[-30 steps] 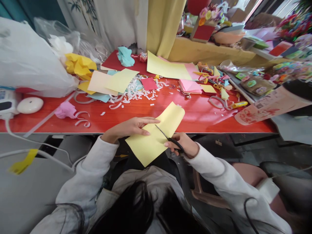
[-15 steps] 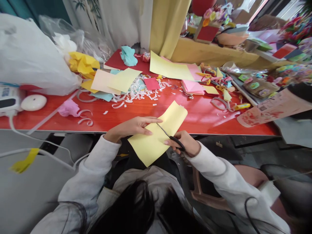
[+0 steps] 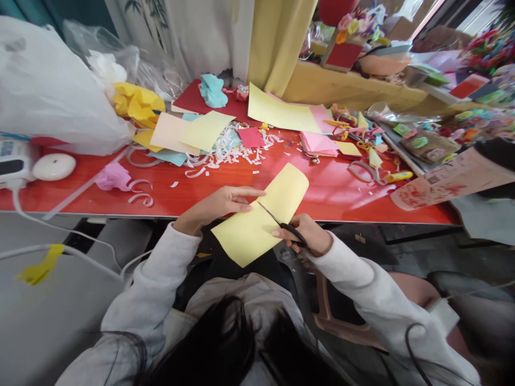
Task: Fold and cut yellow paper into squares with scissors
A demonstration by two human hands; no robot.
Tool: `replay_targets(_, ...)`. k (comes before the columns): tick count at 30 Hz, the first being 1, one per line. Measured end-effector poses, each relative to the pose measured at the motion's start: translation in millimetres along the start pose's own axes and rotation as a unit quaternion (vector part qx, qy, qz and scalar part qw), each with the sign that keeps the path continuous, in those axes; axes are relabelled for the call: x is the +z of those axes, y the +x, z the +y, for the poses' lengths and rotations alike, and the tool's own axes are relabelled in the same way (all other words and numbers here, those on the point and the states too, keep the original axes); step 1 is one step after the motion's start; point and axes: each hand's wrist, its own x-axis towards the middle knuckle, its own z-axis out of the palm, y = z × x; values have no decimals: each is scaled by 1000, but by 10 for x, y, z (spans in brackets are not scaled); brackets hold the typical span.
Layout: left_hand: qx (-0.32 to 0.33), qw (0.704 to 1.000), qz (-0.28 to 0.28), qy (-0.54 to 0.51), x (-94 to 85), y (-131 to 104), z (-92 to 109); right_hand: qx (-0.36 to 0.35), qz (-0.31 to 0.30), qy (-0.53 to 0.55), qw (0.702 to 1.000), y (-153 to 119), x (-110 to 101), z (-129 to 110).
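A sheet of pale yellow paper [image 3: 249, 233] spans the front edge of the red table, its far part curling up over the tabletop. My left hand [image 3: 225, 205] grips the paper's left edge, thumb and fingers closed on it. In my right hand [image 3: 308, 234] is a pair of black-handled scissors [image 3: 293, 233], thumb and fingers wrapped round the handles. The blades cross the paper from its right side, and their tip points toward my left fingers. Part of the blades may be hidden by the paper.
On the red table [image 3: 225, 185] lie white paper shreds [image 3: 237, 147], a pink paper stack [image 3: 319, 143] and a crumpled pink piece [image 3: 113, 177]. A white plastic bag [image 3: 52, 91] stands at the left. A pink patterned cup [image 3: 434, 179] is at the right, near a yellow cutter [image 3: 398, 177].
My left fingers have shifted slightly up and left along the paper's edge. The paper's near corner has risen a little. The scissors stay at nearly the same place.
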Motion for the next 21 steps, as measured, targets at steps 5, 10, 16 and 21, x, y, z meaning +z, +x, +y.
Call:
replay_targets(5, 57, 996, -15, 66, -36, 29, -35, 12, -8, 2, 1000, 1, 37, -31)
replay_targets(10, 63, 995, -31, 69, -48, 26, -43, 21, -10, 0, 1000, 6, 51, -44)
replay_targets(16, 62, 995, -35, 67, -42, 38, -43, 9, -33, -5, 999, 30, 20, -20)
replay_targets(21, 57, 995, -36, 71, -37, 48, -45, -4, -34, -7, 999, 46, 31, -22)
